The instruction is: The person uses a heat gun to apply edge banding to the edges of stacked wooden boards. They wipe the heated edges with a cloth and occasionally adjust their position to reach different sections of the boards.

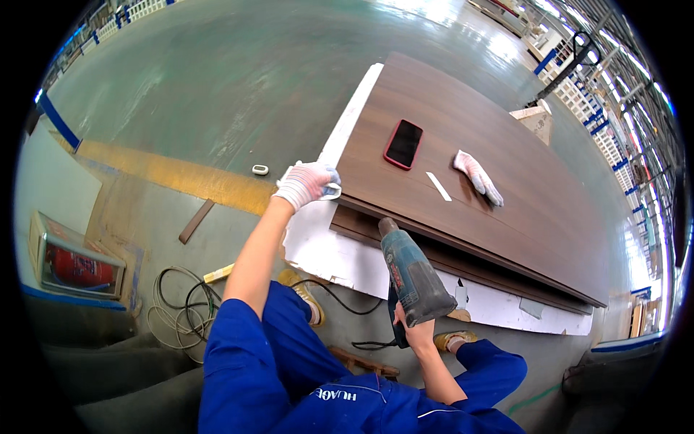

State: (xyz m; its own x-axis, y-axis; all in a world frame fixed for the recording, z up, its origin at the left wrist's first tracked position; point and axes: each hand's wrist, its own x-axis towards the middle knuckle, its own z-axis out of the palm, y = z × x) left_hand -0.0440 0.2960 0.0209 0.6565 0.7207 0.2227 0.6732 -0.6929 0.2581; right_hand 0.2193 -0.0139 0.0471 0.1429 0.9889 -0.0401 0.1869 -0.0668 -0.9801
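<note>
I saw the heat gun [413, 271] pointing toward the near edge of the brown boards [434, 94].
The bare right hand [416, 335] was wrapped around it; the gloved left hand [307, 184] had bent fingers at the boards' corner, though I couldn't tell whether they gripped anything. A phone [403, 145] and a loose glove [477, 176] lay on top.

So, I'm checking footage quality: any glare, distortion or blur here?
Head view: white glare on the floor near the top edge; head view: fisheye distortion, the right-hand fence bending along the rim; head view: heat gun looks fairly sharp.
</note>
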